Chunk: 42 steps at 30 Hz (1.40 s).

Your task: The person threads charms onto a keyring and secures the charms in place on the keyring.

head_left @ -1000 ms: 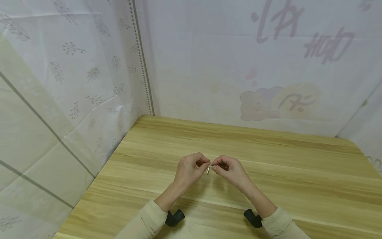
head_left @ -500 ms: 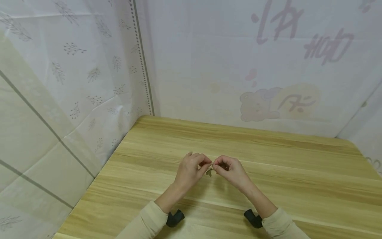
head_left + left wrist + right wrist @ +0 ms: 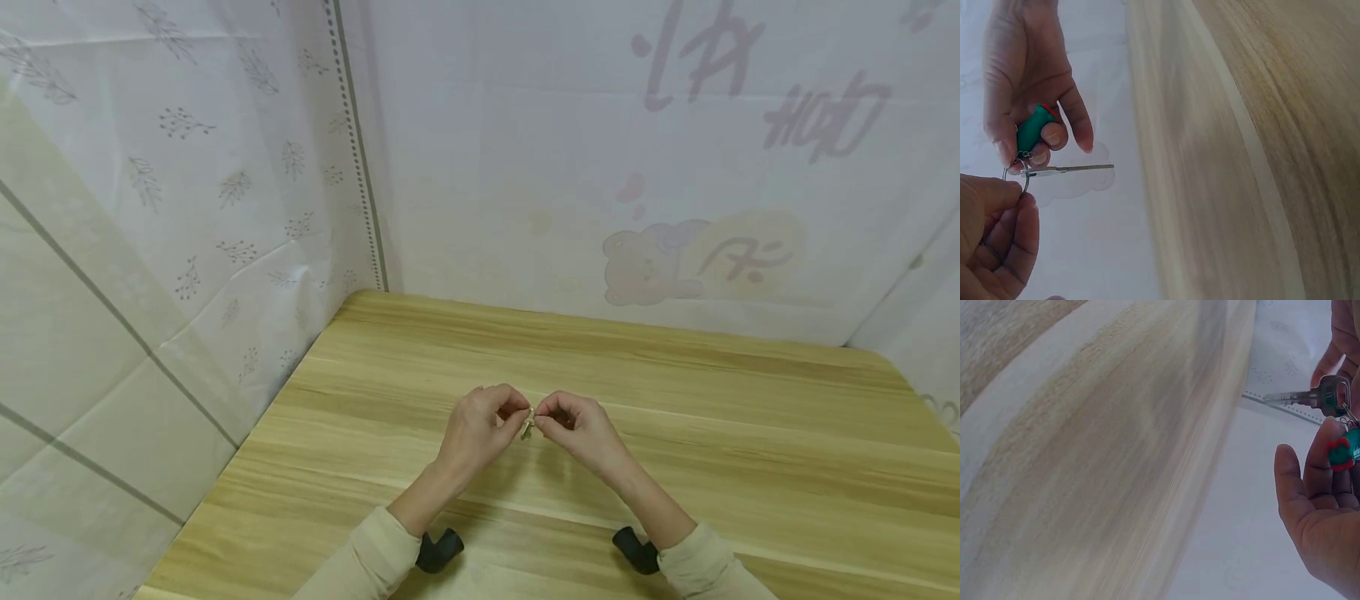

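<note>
Green with a red end, a small fob [image 3: 1036,130] lies against the curled fingers of the right hand [image 3: 587,429], its thumb along one side. A thin metal key ring [image 3: 1027,182] joins the fob to a key [image 3: 1316,398], whose dark head and paler toothed blade show in the right wrist view; how many keys there are cannot be told. The left hand [image 3: 480,429] pinches the ring between thumb and bent forefinger, its other fingers folded in. Both hands are raised above the wood-grained bench [image 3: 675,458], fingertips almost meeting, with the keyed bunch between them; in the head view it hangs just below the fingertips, too small for detail. Beige sleeves [image 3: 382,542] cover the forearms. Near each sleeve's cuff sits a black curved piece [image 3: 441,550]. Behind the bench hangs pale printed cloth [image 3: 480,167], lettered and bearing a faint bear [image 3: 637,267]; leafy sprigs mark the cloth at left.
</note>
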{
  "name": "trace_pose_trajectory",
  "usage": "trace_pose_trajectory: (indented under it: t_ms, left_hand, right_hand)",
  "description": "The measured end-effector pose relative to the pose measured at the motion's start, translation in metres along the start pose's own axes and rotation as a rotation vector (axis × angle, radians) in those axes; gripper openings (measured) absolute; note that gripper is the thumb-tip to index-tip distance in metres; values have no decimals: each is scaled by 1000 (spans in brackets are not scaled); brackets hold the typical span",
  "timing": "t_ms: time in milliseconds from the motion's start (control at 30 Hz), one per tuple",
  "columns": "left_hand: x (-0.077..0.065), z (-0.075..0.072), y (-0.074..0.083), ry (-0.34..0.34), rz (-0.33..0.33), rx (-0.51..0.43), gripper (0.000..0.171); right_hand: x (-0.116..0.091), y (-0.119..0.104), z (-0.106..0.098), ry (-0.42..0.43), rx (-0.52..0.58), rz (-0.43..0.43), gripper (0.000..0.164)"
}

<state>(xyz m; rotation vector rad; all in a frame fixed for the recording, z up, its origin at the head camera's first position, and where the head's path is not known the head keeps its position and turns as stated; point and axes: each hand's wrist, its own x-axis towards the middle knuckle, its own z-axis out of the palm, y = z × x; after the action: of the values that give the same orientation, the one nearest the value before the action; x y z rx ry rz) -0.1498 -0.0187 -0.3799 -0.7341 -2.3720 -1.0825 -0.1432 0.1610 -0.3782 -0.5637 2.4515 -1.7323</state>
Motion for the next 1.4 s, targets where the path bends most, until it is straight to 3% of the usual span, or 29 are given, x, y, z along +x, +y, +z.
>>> trace_pose_trajectory:
  t_ms: [133, 233, 667, 1400]
  left_hand:
    - [1, 0, 1, 9, 83, 62, 11]
    - [0, 0, 1, 14, 94, 65, 12]
    - [-2, -1, -1, 2, -47, -40, 10]
    - [-2, -2, 0, 5, -157, -164, 8]
  right_hand:
    - [0, 0, 0, 1, -7, 3, 9]
    - [0, -1, 1, 2, -13, 12, 9]
    - [1, -2, 2, -3, 1, 20, 13]
    - [-1, -1, 6, 79, -76, -15, 7]
